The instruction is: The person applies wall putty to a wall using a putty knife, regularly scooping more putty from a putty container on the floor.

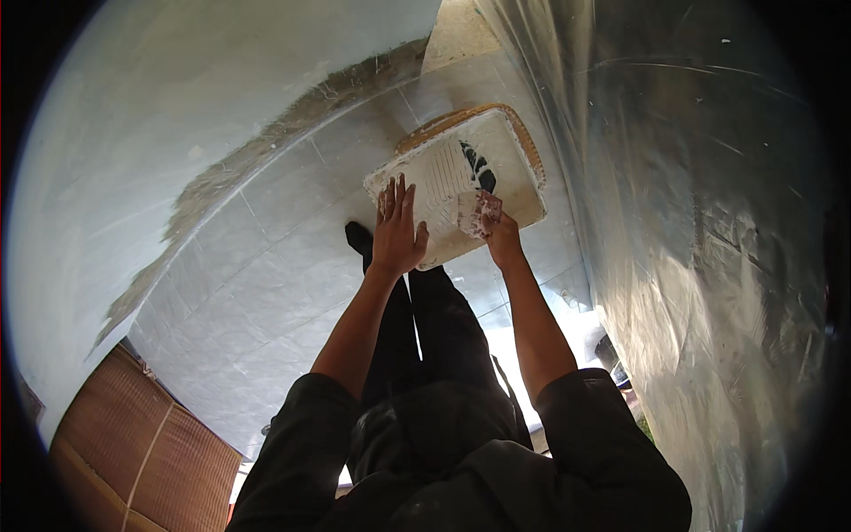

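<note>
A ridged paint tray, coated with white paint, lies ahead of my legs. A black patch shows through the paint near its far right part. My left hand rests at the tray's left edge, palm down, fingers stretched out and slightly apart, with nothing visible in it. Over the tray's near right part, my right hand is closed on a flat, paint-caked tool with white and reddish patches. It resembles a wide brush, but paint and fingers hide its exact kind.
A tan-edged support shows beneath the tray. A pale wall with a rough grey band along its base curves along the left. Clear plastic sheeting hangs on the right. Brown cardboard stands lower left on the tiled floor.
</note>
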The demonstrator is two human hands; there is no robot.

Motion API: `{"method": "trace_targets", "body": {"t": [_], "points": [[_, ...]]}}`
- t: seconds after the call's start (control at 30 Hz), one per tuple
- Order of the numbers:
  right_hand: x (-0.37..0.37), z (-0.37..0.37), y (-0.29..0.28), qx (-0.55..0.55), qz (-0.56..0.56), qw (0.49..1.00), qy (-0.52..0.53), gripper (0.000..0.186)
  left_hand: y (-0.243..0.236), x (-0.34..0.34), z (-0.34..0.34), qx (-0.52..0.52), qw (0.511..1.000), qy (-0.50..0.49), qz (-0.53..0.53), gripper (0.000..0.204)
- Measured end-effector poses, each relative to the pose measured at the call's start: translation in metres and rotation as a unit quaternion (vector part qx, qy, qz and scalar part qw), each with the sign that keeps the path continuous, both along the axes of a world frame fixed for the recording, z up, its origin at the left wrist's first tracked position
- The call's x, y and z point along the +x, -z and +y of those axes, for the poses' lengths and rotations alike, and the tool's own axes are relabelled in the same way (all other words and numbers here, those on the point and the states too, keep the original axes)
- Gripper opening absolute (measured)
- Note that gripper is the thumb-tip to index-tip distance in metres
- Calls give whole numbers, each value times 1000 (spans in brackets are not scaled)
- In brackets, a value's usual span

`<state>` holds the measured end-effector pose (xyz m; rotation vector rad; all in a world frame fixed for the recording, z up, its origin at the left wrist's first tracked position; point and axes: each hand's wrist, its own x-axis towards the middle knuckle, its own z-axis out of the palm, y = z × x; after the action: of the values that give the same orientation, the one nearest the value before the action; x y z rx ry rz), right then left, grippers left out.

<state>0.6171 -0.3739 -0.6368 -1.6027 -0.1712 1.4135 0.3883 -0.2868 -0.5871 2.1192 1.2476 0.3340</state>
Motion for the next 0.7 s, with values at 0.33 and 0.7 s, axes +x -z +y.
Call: {"method": "trace_targets", "body": {"t": [0.33, 0.7], "points": [[6, 43, -113, 170, 293, 940, 32, 43, -122, -3, 46, 124, 990, 5, -61, 67], [-42, 167, -289, 364, 326, 872, -7, 48, -291, -41, 134, 349, 929, -33, -119, 68]]}}
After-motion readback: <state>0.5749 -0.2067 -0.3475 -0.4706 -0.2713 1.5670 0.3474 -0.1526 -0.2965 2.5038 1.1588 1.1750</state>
